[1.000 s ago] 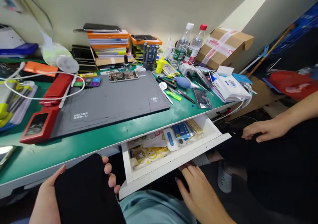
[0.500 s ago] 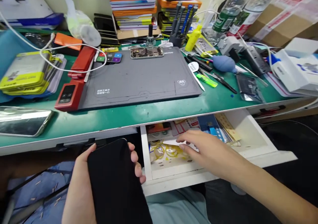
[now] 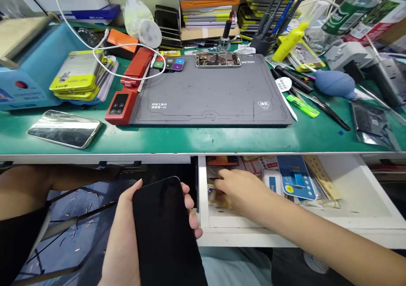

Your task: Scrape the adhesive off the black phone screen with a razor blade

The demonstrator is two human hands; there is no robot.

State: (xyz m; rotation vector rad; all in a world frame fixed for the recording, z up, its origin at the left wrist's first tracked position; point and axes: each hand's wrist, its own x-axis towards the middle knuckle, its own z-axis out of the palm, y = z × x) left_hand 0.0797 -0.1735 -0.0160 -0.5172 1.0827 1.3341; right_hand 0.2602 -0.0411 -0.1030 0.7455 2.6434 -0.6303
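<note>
Black phone (image 3: pixel 166 235): gripped in the left hand (image 3: pixel 125 235), thumb along one edge, fingers around the other, before the green bench (image 3: pixel 215 140). Right hand (image 3: pixel 239 188): inside the open drawer (image 3: pixel 355 188), fingers bent; whether they grip anything cannot be determined. Adjacent: white case (image 3: pixel 272 182), blue card (image 3: pixel 287 176). On the bench: grey mat (image 3: pixel 209 93), bearing an opened phone (image 3: pixel 218 60).

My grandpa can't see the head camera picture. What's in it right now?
A person's left hand holds a black phone while the right hand reaches into an open white drawer of small items. On the green desk above, a gray mat holds an opened phone, with tweezers nearby.
</note>
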